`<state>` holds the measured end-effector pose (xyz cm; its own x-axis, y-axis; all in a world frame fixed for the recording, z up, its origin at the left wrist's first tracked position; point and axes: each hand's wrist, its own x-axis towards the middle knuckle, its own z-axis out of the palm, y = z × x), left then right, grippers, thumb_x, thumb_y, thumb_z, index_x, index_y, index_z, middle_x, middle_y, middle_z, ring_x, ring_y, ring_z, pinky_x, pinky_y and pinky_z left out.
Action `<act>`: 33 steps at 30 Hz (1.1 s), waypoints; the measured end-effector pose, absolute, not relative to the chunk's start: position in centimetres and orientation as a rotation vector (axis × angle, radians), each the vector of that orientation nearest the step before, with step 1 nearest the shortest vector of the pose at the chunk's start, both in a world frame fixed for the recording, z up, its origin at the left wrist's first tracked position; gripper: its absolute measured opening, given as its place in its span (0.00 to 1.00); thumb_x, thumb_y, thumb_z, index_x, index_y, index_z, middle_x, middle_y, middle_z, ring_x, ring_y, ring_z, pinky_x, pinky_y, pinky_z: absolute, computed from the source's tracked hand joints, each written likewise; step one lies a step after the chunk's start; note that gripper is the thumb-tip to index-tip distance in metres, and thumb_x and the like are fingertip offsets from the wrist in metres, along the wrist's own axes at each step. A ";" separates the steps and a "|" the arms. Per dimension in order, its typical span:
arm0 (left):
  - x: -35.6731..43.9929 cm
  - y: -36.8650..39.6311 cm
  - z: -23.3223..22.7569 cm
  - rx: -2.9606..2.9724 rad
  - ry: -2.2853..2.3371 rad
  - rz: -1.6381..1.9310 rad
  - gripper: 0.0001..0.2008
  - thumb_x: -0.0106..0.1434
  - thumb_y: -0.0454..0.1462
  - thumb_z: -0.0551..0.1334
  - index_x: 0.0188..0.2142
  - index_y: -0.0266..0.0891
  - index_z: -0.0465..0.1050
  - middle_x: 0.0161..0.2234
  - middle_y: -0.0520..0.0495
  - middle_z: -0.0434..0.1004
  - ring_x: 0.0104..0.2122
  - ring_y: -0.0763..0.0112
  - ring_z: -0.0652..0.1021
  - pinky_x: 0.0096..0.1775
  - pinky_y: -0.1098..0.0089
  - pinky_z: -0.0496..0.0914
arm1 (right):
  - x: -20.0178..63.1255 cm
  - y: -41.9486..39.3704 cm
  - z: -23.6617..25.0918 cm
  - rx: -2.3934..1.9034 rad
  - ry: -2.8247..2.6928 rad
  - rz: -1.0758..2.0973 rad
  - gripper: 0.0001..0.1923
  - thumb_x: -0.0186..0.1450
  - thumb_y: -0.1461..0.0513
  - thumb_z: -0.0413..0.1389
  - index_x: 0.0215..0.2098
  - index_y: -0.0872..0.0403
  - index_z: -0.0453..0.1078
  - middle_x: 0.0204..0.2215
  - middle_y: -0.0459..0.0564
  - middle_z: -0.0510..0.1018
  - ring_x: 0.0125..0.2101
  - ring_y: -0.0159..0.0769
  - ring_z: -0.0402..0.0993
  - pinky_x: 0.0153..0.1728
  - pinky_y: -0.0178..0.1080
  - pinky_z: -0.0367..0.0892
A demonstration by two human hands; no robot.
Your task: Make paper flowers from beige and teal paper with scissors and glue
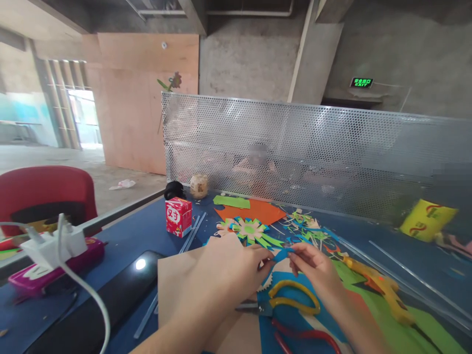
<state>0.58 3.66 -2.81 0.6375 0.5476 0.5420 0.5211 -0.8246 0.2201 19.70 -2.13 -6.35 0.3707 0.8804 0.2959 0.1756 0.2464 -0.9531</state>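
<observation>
Between my two hands is a small strip of blue paper point(282, 254). My left hand point(254, 260) pinches its left end, and the fingers of my right hand point(309, 260) close on its right end. Just beyond them lies a layered paper flower point(250, 228) in green, blue and beige. Below my hands rest scissors with yellow handles point(315, 300) and another pair with red handles point(313, 335), on beige and blue sheets. A sheet of beige paper point(177, 280) extends under my left forearm.
A yellow glue gun point(383, 285) lies right on green paper point(424, 319), near clear glue sticks point(405, 275). Paper scraps point(309, 226), an orange sheet point(258, 211) and a red box point(178, 217) sit farther back. A perforated metal screen point(313, 147) borders the table; a power strip point(55, 265) stands left.
</observation>
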 end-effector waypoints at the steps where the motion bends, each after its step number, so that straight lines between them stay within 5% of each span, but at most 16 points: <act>1: 0.6 3.6 -2.7 2.813 0.921 0.939 0.17 0.62 0.47 0.52 0.29 0.47 0.77 0.22 0.46 0.75 0.26 0.65 0.73 0.30 0.69 0.64 | 19.7 -2.2 -6.3 -1.252 -1.117 0.647 0.16 0.52 0.51 0.62 0.29 0.53 0.66 0.17 0.40 0.70 0.18 0.28 0.66 0.22 0.33 0.62; 33: 0.3 3.9 -3.1 2.815 0.921 0.896 0.16 0.60 0.46 0.53 0.24 0.46 0.76 0.17 0.45 0.67 0.27 0.61 0.72 0.31 0.67 0.64 | 19.4 -2.1 -6.1 -1.284 -1.071 0.661 0.17 0.52 0.50 0.62 0.29 0.53 0.66 0.15 0.40 0.68 0.17 0.30 0.63 0.22 0.35 0.61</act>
